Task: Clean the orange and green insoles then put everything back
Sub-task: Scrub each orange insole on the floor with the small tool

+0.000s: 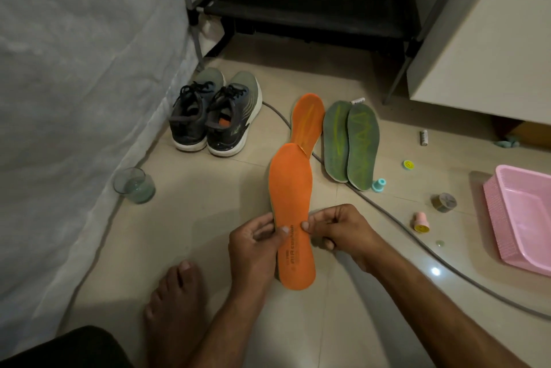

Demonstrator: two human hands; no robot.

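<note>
Left hand: my left hand (256, 244) pinched the near orange insole (290, 206) at its left edge, thumb on top, fingers curled under.
Right hand: my right hand (337, 230) pinched the same insole's right edge.
Other insoles: the second orange insole (307, 120) lay at 12 o'clock of the held one; the green insoles (351, 144) lay side by side at 1 o'clock.
Shoes: I saw the sneakers (213, 114) at 11 o'clock, something orange inside the right one.
Glass: the glass (134, 186) stood at 9 o'clock; contents unclear.
Basket: the pink basket (518, 218) sat at 3 o'clock; nothing showed in its visible part.
</note>
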